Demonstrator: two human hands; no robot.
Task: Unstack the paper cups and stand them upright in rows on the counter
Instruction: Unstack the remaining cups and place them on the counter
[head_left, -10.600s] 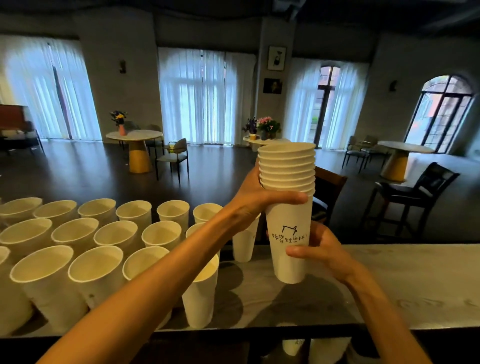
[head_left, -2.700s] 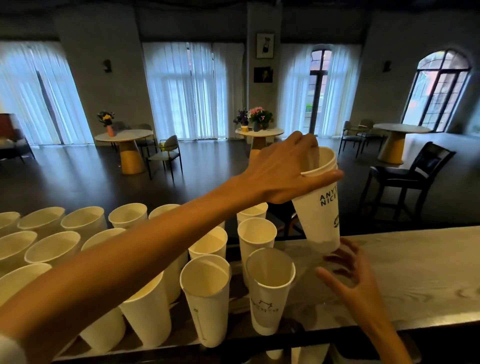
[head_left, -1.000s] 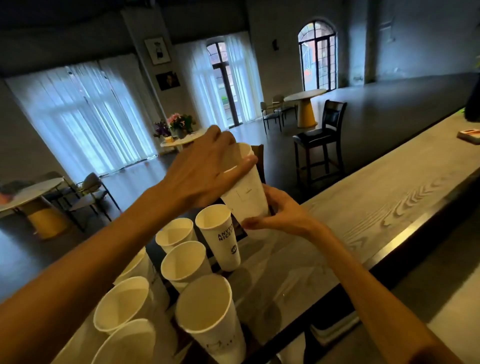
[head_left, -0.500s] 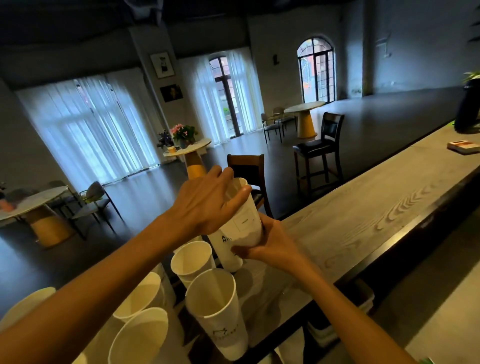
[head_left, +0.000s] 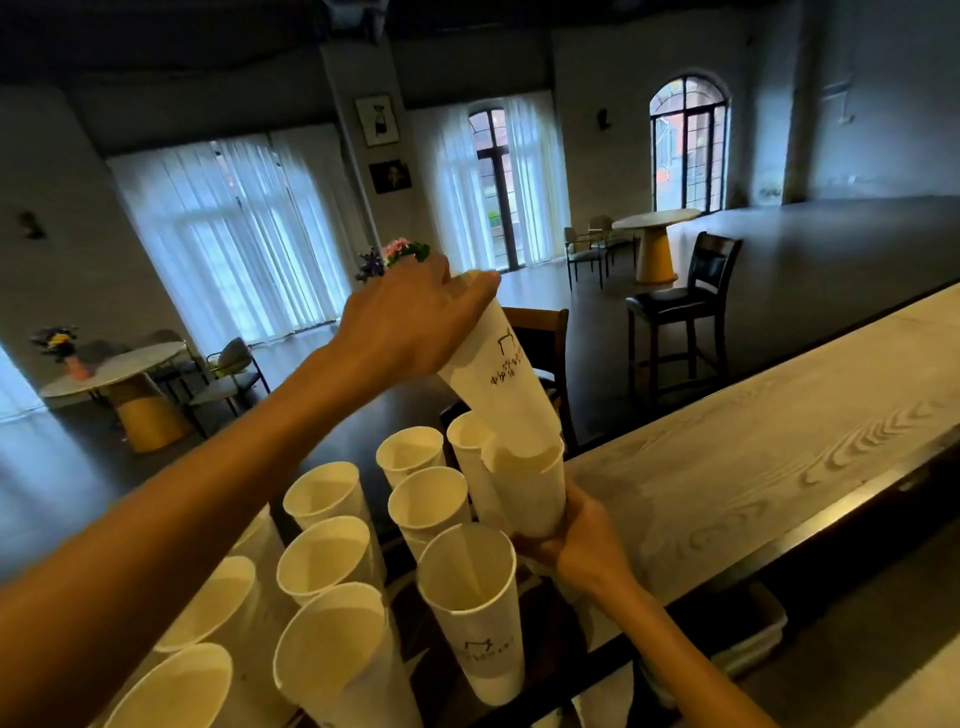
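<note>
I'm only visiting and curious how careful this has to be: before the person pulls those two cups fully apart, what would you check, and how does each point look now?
1. Left hand grips the upper cup at its rim: ok.
2. Right hand holds the lower cup near its base: ok.
3. Upper cup free of the lower one: not ok, its bottom sits inside.
4. Only one cup in the right hand: cannot tell.
5. Bare counter to the right for setting a cup down: ok.
6. Standing cups clear of the pull: not ok, they crowd close to the lower cup.
</note>
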